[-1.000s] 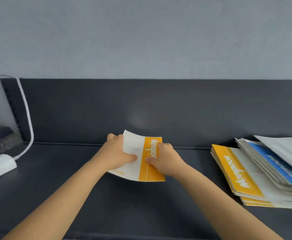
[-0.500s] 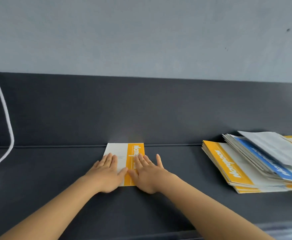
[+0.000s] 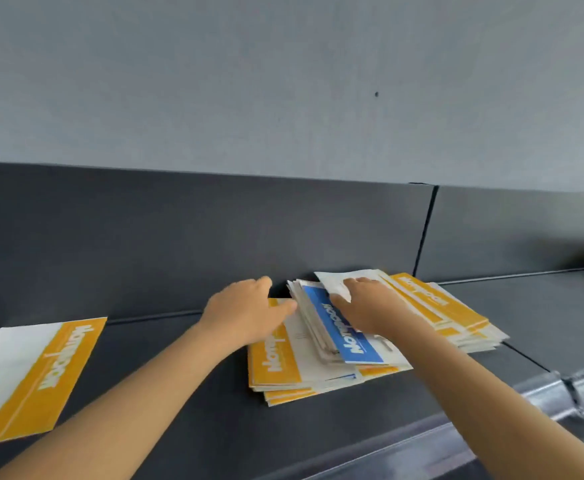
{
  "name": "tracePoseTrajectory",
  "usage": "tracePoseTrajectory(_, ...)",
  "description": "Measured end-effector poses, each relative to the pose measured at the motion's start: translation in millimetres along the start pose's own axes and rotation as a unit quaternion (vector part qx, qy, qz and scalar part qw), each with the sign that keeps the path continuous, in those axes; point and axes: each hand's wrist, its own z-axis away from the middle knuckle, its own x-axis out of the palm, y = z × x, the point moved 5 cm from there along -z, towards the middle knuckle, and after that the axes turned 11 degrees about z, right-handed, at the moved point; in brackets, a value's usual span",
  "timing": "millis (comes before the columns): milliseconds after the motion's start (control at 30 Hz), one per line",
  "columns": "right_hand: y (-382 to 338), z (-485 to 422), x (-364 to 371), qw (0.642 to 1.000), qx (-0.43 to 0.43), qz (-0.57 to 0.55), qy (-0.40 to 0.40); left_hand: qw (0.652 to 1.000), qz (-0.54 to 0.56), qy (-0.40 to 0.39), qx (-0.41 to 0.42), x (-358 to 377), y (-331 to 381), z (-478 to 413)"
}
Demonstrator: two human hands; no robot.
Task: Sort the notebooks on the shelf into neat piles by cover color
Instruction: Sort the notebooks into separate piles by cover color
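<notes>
Contact on mixed pile (image 3: 276,362), nothing clamped.
Left grip (image 3: 245,313) spread at edge, right grip (image 3: 370,306) flat on blue notebook (image 3: 352,344); yellow notebook (image 3: 41,375) at 8 o'clock.

A dark grey shelf (image 3: 186,386) carries one yellow-and-white notebook (image 3: 30,379) lying flat at left and a messy notebook pile (image 3: 432,317) well apart at right.

Both arms reach forward, left hand (image 3: 249,313) and right hand (image 3: 370,306) palm-down side by side, fingers (image 3: 259,285) loosely extended.
</notes>
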Motion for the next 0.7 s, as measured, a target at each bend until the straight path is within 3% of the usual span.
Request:
tracePoseTrajectory(133, 65, -13, 33, 0.997, -0.033, 0.027, -0.064, 0.982, 0.184, -0.042, -0.026, 59, 53, -47)
tracePoseTrajectory(200, 75, -17, 45, 0.994, -0.064, -0.011, -0.086, 0.979, 0.198, -0.037, -0.041, 77, 69, -62)
tracePoseTrajectory(300, 76, -17, 45, 0.991, -0.107, 0.024, -0.077, 0.982, 0.178, 0.029, -0.051, 84, 80, -67)
tracePoseTrajectory(400, 70, -14, 39, 0.992, -0.094, -0.011, -0.084, 0.92, 0.389, 0.042, -0.038, 81, 85, -62)
tracePoseTrajectory(467, 61, -14, 23, 0.993, -0.091, -0.062, -0.04, 0.885, 0.459, 0.05, -0.065, 65, 78, -58)
tracePoseTrajectory(533, 40, -15, 4, 0.989, -0.119, -0.088, 0.017, 0.884, 0.461, 0.046, -0.061, 39, 66, -52)
tracePoseTrajectory(700, -44, -9, -38, 0.95, -0.243, -0.182, 0.071, 0.919, 0.39, -0.005, -0.047, -33, 4, -18)
